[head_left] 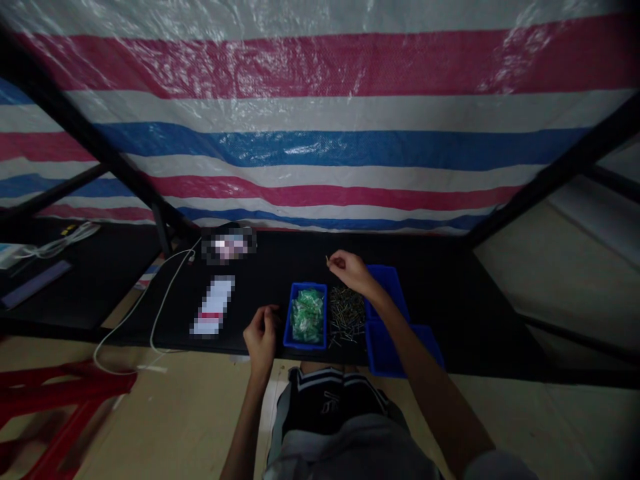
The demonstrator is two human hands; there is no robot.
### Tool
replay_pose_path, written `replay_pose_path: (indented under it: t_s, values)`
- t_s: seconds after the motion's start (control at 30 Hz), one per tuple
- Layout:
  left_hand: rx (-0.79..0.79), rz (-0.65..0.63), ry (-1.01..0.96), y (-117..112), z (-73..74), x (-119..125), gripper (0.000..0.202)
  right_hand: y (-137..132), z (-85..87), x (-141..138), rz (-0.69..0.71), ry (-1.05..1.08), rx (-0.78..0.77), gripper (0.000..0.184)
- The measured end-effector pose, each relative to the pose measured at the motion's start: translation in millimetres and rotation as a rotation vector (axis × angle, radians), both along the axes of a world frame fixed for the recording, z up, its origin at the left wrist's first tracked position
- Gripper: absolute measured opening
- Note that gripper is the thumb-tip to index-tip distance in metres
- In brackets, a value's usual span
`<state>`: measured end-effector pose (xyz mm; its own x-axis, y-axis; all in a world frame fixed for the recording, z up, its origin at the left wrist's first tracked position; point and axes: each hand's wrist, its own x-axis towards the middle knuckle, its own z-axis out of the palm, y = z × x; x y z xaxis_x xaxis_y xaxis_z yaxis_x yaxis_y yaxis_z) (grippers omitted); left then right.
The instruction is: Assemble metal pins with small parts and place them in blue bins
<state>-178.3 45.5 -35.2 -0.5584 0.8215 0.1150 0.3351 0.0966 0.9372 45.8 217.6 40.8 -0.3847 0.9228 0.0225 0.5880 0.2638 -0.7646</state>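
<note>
Head view: I see the right hand (350, 271) pinching a small gold-coloured piece (328, 261), well apart from the left hand (261, 337), curled, its grip unclear to me; just right of the left hand sits a blue tray (305, 346) of green packets (307, 316), then loose metal pieces (347, 313), then blue bins (391, 349) beneath the right forearm (423, 360)

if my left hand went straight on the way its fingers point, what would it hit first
Probably the left wall of the blue tray of green pieces, though your left hand may be higher.
</note>
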Motion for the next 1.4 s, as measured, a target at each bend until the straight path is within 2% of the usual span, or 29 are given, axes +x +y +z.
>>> replay_pose_path:
  t_s: [0.1, 0.17, 0.3, 0.4, 0.53, 0.8, 1.0, 1.27, 1.4]
  values:
    - [-0.002, -0.002, 0.022, 0, -0.3, 0, 0.046, -48, 11.8, 25, -0.09, 0.216, 0.025, 0.035]
    - [-0.018, -0.009, 0.051, 1, -1.1, -1, 0.045, -89, 12.6, 39, -0.166, 0.449, -0.011, 0.034]
    - [-0.065, -0.03, 0.101, 2, -3.3, -2, 0.045, -156, -2.4, 56, -0.291, 0.687, -0.168, 0.029]
    - [-0.06, -0.035, 0.136, 3, -4.8, -3, 0.043, -180, -17.4, 64, -0.38, 0.756, -0.17, 0.035]
    - [-0.051, -0.039, 0.186, 3, -4.4, -3, 0.04, -191, -22.6, 73, -0.44, 0.702, -0.05, 0.025]
    - [-0.052, -0.026, 0.229, 2, -3.2, -1, 0.041, -199, -1.5, 76, -0.362, 0.624, 0.139, 0.011]
    - [-0.069, -0.029, 0.279, 2, -3.5, -1, 0.041, -203, -10.2, 75, -0.348, 0.645, 0.146, 0.008]
    - [-0.094, -0.012, 0.316, 4, -3.5, 0, 0.04, -199, -0.5, 75, -0.315, 0.664, 0.192, 0.002]
    - [-0.034, 0.041, 0.249, 1, 0.9, 6, 0.04, -190, -4.3, 75, -0.283, 0.655, 0.209, 0.009]
